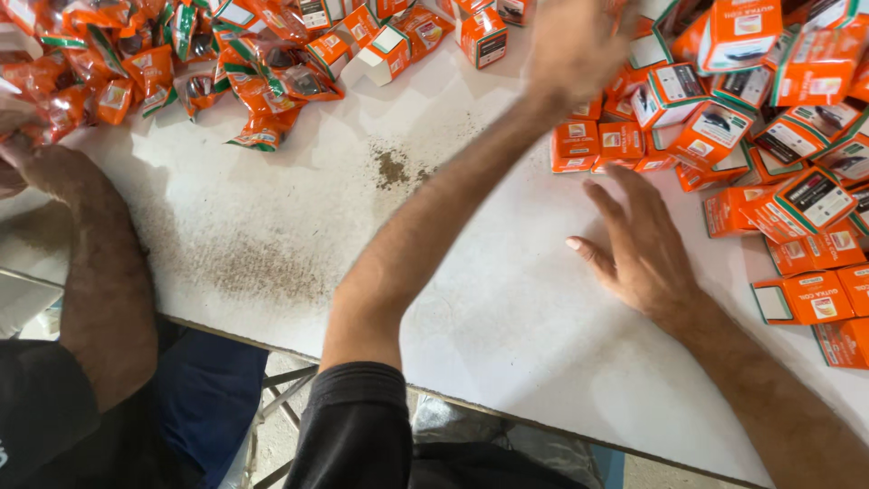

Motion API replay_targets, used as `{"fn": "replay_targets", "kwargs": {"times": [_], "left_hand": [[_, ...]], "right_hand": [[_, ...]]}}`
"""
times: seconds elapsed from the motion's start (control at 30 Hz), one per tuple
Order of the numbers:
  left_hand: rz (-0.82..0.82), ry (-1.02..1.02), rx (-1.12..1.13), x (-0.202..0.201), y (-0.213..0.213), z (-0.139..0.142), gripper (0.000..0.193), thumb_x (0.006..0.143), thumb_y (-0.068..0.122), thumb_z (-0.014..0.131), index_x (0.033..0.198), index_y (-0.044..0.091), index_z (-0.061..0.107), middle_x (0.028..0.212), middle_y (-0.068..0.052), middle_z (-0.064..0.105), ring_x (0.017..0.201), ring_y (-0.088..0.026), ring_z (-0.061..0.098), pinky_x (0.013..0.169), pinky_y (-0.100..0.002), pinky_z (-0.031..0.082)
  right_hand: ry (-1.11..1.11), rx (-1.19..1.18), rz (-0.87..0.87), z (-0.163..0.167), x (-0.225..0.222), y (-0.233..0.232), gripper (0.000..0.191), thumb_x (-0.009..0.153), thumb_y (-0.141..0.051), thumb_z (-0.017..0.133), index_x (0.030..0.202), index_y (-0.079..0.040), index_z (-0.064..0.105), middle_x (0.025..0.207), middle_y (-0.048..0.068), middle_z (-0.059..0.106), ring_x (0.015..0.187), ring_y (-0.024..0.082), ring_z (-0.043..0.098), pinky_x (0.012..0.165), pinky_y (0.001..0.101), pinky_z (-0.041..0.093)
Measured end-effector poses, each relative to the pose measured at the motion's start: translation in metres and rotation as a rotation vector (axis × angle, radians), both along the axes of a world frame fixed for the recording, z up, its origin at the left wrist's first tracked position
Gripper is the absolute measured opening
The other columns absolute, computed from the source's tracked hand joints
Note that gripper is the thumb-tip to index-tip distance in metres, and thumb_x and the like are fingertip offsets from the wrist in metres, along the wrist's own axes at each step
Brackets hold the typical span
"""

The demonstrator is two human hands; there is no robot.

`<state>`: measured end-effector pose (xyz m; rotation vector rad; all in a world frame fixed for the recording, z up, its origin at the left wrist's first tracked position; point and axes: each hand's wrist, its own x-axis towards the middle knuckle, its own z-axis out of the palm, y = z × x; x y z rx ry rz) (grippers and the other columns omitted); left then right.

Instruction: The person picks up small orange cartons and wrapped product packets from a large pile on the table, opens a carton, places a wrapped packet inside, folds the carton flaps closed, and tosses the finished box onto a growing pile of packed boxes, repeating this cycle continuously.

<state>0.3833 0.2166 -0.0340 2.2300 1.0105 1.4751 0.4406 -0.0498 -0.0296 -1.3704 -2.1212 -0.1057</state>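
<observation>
Reaching across the white table (272, 217), our left hand (575, 41) nears orange boxes (715, 127) at upper right — blurred, grip unreadable. Right hand (643, 244) rests flat, fingers spread, empty. Next we judge: pick one box.

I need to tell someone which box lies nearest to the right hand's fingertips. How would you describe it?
Start at the white table and find the right hand lying flat on it. Just above its fingertips, a row of small orange boxes forms the left edge of the big pile. The wanted box is the middle of that row.
</observation>
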Motion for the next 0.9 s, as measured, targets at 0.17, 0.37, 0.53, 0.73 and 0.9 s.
{"fn": "replay_targets", "kwargs": {"times": [0.17,0.37,0.53,0.73,0.9], "left_hand": [[0.429,0.305,0.250,-0.117,0.030,-0.031,0.086,0.049,0.032,0.084,0.121,-0.003,0.052,0.124,-0.022,0.056,0.107,-0.044,0.061,0.076,-0.061,0.049],[-0.015,0.376,-0.108,-0.154,-0.082,-0.015,0.053,0.088,0.014,0.077,0.130,0.002,0.047,0.132,-0.020,0.050,0.104,-0.038,0.061,0.078,-0.052,0.055],[-0.569,0.302,0.247,-0.173,-0.162,0.004,0.065,0.066,-0.001,0.062,0.129,0.003,0.045,0.120,-0.017,0.056,0.106,-0.041,0.065,0.086,-0.045,0.060],[-0.057,0.299,0.209,-0.189,0.008,0.022,0.066,0.082,-0.015,0.056,0.143,0.007,0.050,0.129,-0.019,0.065,0.120,-0.041,0.063,0.103,-0.047,0.056],[0.261,1.103,0.142,-0.209,0.104,-0.010,0.063,0.070,0.019,0.075,0.130,0.018,0.057,0.144,-0.022,0.051,0.116,-0.041,0.058,0.090,-0.055,0.051]], "right_hand": [[-0.034,-0.021,0.006,-0.012,0.003,0.001,0.065,0.089,-0.027,0.077,0.142,-0.002,0.048,0.146,0.024,0.047,0.134,0.044,0.049,0.113,0.0546,0.043],[0.609,-0.361,0.064,-0.019,-0.011,-0.003,0.070,0.092,-0.026,0.075,0.149,-0.001,0.042,0.145,0.017,0.055,0.130,0.029,0.059,0.110,0.0429,0.049],[1.087,-0.466,0.194,-0.025,-0.028,0.003,0.083,0.092,-0.020,0.076,0.159,-0.001,0.030,0.144,0.015,0.052,0.134,0.022,0.053,0.117,0.0402,0.042],[0.839,-0.312,0.085,-0.023,-0.037,-0.008,0.078,0.093,-0.017,0.077,0.155,-0.001,0.031,0.141,0.012,0.055,0.129,0.021,0.057,0.113,0.0377,0.046],[0.679,-0.336,0.024,-0.019,-0.037,-0.011,0.073,0.089,-0.018,0.078,0.149,-0.001,0.041,0.122,0.014,0.066,0.114,0.021,0.065,0.101,0.0363,0.050]]}}
